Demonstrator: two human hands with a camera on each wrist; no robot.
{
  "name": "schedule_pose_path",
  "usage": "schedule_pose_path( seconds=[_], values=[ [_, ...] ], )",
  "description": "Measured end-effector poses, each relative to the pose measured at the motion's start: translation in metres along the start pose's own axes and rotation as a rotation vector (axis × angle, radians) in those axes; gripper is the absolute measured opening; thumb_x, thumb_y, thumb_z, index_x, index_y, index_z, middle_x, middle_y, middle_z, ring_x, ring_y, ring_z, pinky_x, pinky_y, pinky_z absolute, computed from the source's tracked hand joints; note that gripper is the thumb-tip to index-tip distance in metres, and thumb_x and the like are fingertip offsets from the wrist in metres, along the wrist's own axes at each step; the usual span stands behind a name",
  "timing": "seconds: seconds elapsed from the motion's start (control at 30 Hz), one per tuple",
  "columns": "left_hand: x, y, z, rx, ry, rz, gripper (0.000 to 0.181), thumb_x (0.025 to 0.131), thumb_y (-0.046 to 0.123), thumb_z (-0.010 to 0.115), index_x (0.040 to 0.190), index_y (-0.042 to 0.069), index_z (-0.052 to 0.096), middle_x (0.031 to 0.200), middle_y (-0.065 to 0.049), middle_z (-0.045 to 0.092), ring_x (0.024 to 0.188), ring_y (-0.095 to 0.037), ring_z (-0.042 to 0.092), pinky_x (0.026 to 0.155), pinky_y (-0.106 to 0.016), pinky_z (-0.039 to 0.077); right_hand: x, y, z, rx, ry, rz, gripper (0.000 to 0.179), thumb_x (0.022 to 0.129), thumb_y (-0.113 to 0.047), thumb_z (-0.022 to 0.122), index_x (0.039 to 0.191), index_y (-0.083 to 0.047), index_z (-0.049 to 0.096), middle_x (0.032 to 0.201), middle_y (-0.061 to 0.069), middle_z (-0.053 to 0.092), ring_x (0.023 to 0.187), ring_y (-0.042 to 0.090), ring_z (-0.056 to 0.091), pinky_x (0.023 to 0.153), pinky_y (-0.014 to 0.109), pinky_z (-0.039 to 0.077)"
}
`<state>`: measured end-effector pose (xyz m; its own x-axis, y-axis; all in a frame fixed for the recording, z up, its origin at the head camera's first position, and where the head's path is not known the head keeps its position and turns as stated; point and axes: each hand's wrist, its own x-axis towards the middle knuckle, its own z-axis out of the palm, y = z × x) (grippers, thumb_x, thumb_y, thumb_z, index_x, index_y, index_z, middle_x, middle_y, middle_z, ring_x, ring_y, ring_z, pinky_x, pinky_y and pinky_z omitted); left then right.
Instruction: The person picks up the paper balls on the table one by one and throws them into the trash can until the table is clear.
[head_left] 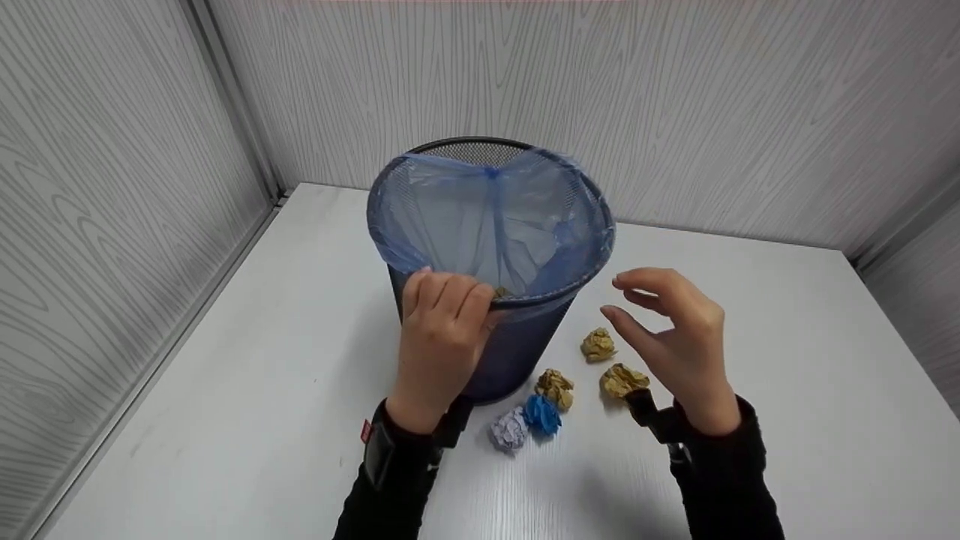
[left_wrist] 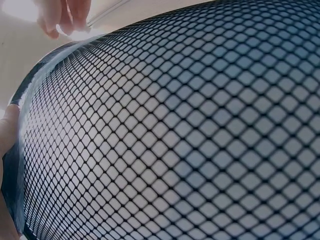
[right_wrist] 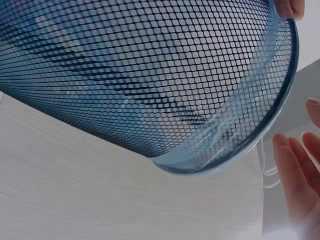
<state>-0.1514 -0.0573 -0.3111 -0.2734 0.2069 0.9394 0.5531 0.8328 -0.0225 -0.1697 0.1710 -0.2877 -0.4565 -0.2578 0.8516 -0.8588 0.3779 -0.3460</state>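
Note:
A dark mesh wastebasket lined with a thin blue plastic bag stands on the white table. My left hand grips its near rim, fingers over the edge and the bag. To the right of the rim, my right hand is held in the air, thumb and fingers apart with nothing between them. Below it on the table lie tan crumpled paper balls. A blue paper ball touches a pale lavender one near the basket's base. Something tan shows inside the bag, just behind the near rim.
Grey wood-grain panels rise behind the table and on both sides. The basket stands towards the back panel. Dark straps with small cameras are on both wrists.

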Motion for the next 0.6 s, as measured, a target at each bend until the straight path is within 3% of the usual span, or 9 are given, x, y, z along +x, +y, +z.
schedule_pose_path(
  seconds=[0.37,0.6],
  values=[
    [0.000,-0.001,-0.001,-0.002,0.002,-0.004,0.026,0.086,0.030,0.051,0.082,0.004,0.052,0.079,-0.008,0.048,0.076,-0.025,0.043,0.081,-0.043,0.033,-0.048,0.026,-0.001,-0.030,-0.137,0.104,0.036,0.063,0.013,0.071,0.095,-0.001,0.061,0.092,0.008,0.059,0.087,0.016,0.057,0.075,0.020,0.045],
    [0.000,-0.001,-0.001,-0.002,0.001,-0.002,0.023,0.082,0.027,0.057,0.082,0.004,0.051,0.080,-0.008,0.048,0.076,-0.025,0.043,0.081,-0.044,0.033,-0.066,0.047,-0.001,-0.173,-0.290,0.143,0.034,0.065,0.005,0.073,0.094,-0.005,0.060,0.093,0.004,0.059,0.086,0.016,0.058,0.073,0.023,0.046]
  ],
)
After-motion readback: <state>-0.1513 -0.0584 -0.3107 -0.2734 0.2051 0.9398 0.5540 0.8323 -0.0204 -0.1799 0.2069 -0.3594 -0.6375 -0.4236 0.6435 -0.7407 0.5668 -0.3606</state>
